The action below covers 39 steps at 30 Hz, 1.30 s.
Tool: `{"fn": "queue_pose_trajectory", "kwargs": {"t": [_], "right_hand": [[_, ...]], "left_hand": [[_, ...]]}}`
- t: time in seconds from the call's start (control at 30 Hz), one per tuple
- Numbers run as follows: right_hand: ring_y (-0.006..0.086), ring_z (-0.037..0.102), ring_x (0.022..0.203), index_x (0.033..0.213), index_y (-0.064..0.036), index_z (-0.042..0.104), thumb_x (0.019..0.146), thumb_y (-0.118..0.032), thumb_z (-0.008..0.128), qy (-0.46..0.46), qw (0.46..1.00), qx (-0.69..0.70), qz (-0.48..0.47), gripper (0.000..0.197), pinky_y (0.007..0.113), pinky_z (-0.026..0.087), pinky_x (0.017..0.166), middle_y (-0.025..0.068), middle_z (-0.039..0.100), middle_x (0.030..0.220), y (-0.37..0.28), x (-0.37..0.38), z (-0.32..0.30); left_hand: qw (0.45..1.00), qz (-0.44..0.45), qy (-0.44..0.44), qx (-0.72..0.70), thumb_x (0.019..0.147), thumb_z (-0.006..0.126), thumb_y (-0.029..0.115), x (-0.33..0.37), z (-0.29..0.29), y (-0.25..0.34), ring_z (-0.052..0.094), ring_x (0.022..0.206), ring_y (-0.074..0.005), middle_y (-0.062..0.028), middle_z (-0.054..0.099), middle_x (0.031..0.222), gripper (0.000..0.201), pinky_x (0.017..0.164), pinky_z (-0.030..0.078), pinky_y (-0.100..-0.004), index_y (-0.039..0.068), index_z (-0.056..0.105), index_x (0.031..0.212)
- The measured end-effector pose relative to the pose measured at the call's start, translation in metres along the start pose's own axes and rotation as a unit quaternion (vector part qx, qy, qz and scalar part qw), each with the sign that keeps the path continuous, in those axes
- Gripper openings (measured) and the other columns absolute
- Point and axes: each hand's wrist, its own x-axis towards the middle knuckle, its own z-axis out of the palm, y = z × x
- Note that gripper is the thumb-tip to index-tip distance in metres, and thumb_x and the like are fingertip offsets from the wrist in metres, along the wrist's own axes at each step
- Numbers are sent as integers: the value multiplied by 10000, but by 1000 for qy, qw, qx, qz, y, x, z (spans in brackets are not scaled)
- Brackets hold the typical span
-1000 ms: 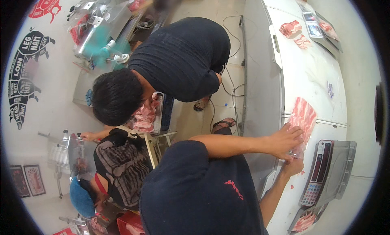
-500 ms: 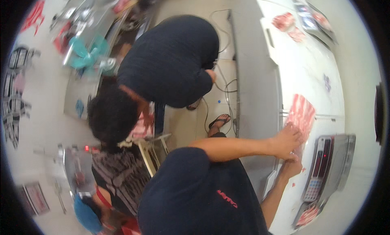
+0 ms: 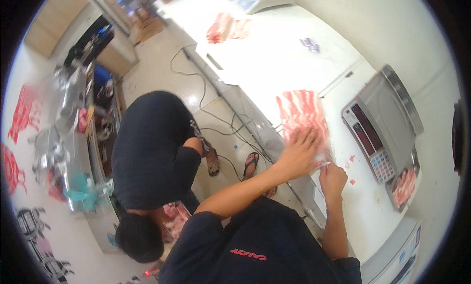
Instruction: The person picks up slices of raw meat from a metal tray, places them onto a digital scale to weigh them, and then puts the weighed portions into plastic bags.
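A clear plastic bag holding sliced streaky meat lies flat on the white freezer top in front of me. My left hand rests on the near part of the bag, fingers stretched out and spread over it. Beside it, my right hand is closed, gripping the gathered plastic at the bag's near end. A few small red meat scraps lie on the white surface to the right of my right hand.
A grey digital scale stands right of the bag, with more meat slices by its near end. Further off are another meat pack and a second scale. A co-worker bends at left. Cables run along the floor.
My view has swung, so the freezer top, scale and co-worker appear shifted and turned. My left hand still presses on the bag; my right hand stays closed at its near end, now slightly apart.
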Motion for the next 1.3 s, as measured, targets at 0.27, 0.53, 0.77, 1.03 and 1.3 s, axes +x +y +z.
{"fn": "queue_pose_trajectory", "kwargs": {"t": [0.27,0.53,0.77,1.03,1.3], "right_hand": [[367,739,885,1192,-126,726,932,-404,753,88,984,105,113,382,501,544,872,129,748,886,-4,3,-39],[402,737,905,974,-27,745,908,-324,737,-106,979,125,117,305,544,560,833,220,752,938,31,41,-27],[86,390,490,667,-133,497,926,-118,618,-199,591,778,-78,286,302,303,428,-44,358,599,1,92,11],[126,399,481,594,-144,537,947,-236,667,141,442,886,-10,387,349,334,464,-26,438,548,-109,199,-89],[199,511,545,732,-56,642,960,-384,642,389,589,703,83,400,416,444,527,53,614,626,-86,297,-102]], "left_hand": [[995,69,-65,-45,937,722,453,-64,6,21,466,1452,-347,-191,526,1545,702,1246,261,-553,6,553,1451],[797,-415,-89,-429,1043,686,301,-74,47,-39,592,851,-138,-25,666,903,291,712,475,-326,12,710,1071],[754,-377,-136,-521,1061,611,300,-5,40,-109,666,985,-200,-74,688,1075,342,805,567,-397,16,677,1241],[785,-310,-206,-494,1024,635,320,117,9,-128,665,994,-253,-113,694,1146,402,837,554,-466,35,635,1308],[805,-265,-210,-487,986,659,340,235,-35,-206,665,1003,-307,-152,700,1217,487,869,541,-535,55,593,1375]]}}
